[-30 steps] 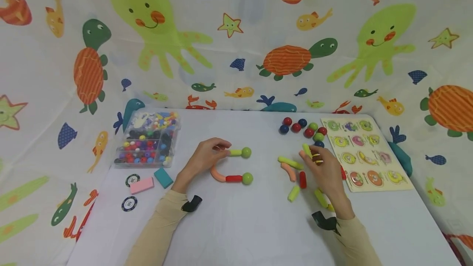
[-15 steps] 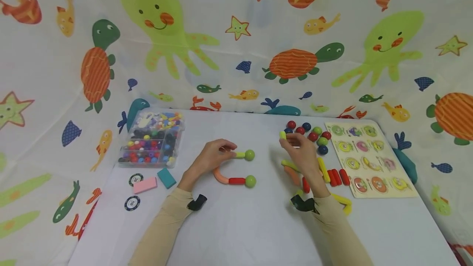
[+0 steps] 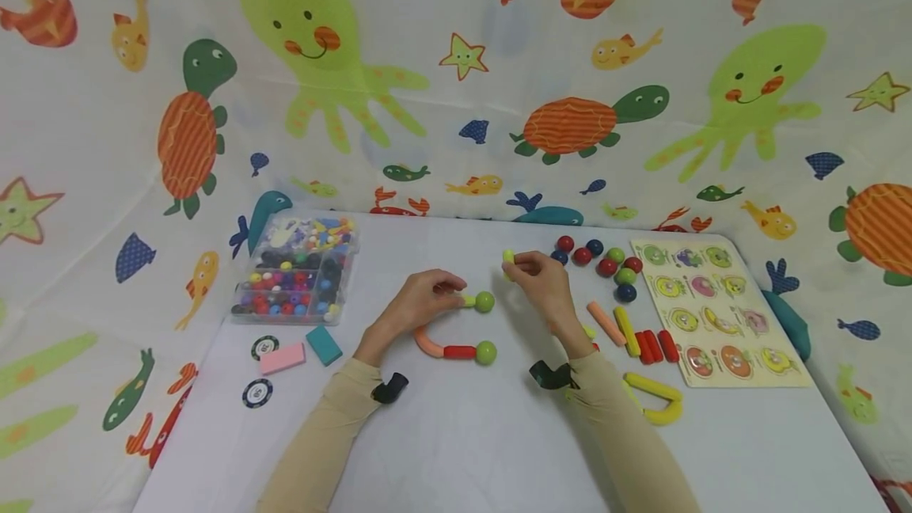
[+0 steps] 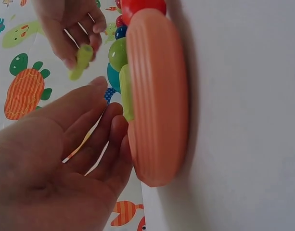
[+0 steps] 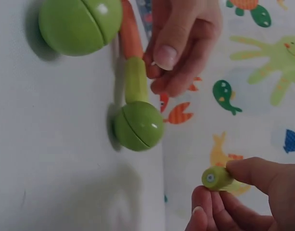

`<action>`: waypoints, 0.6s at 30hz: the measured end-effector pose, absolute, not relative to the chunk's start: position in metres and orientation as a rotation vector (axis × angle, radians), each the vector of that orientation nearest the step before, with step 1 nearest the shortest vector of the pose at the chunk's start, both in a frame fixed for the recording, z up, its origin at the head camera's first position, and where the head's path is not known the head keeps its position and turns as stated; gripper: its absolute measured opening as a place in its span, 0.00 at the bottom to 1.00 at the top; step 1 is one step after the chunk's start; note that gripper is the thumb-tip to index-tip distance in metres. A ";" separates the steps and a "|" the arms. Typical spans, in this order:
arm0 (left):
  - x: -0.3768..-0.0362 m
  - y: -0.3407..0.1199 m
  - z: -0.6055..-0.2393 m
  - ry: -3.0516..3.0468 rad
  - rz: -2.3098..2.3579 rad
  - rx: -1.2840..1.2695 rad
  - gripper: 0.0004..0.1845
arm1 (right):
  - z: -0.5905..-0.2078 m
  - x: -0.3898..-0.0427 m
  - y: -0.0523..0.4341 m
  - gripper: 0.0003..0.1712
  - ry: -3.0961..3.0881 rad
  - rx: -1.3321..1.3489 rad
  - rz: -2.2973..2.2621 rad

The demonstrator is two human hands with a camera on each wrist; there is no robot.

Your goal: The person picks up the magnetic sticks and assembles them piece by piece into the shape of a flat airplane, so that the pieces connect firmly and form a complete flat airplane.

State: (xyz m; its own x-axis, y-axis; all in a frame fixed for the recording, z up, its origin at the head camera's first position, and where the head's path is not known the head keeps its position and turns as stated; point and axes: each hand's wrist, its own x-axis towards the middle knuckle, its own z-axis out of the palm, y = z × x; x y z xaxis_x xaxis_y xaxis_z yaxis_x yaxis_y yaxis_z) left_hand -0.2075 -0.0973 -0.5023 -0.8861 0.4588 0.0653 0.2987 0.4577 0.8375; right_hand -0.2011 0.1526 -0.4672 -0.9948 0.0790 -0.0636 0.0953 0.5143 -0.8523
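My right hand pinches a short light-green magnetic rod between thumb and fingers, raised above the table. The rod's round end, with a small metal centre, shows in the right wrist view. Left of it, my left hand rests with loosely bent fingers beside a U-shaped chain of pieces. The chain has a curved orange piece, a red rod, a light-green rod and two green balls at its ends. The left fingertips touch the chain near the light-green rod; the thumb stands apart.
Red, blue and green balls lie at the back right beside a wooden puzzle board. Yellow, red and orange rods lie nearer. At left are a bead box, pink and teal blocks, and chips.
My right hand has carried the light-green rod leftward from the loose pieces at right toward the chain. My left hand has stayed at the chain.
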 end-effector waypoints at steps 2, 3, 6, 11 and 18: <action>-0.208 -0.096 -0.502 2.535 1.391 0.673 0.17 | -0.473 -0.205 0.147 0.21 2.706 0.163 -1.524; -0.208 -0.095 -0.503 2.536 1.385 0.678 0.16 | -0.476 -0.207 0.144 0.21 2.704 0.171 -1.516; -0.208 -0.093 -0.503 2.548 1.361 0.694 0.16 | -0.484 -0.211 0.136 0.21 2.703 0.185 -1.483; -0.209 -0.091 -0.504 2.562 1.345 0.735 0.16 | -0.492 -0.215 0.127 0.20 2.732 0.211 -1.425; -0.209 -0.091 -0.508 2.574 1.336 0.725 0.16 | -0.495 -0.216 0.119 0.20 2.738 0.250 -1.364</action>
State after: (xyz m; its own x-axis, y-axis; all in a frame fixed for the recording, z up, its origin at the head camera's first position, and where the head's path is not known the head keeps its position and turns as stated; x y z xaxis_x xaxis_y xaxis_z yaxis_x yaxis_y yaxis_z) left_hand -0.2090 -0.0907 -0.5080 -0.8715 0.4829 0.0853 0.3477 0.4859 0.8019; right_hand -0.2162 0.1186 -0.4945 -0.9841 0.1134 -0.1365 0.1772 0.5922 -0.7861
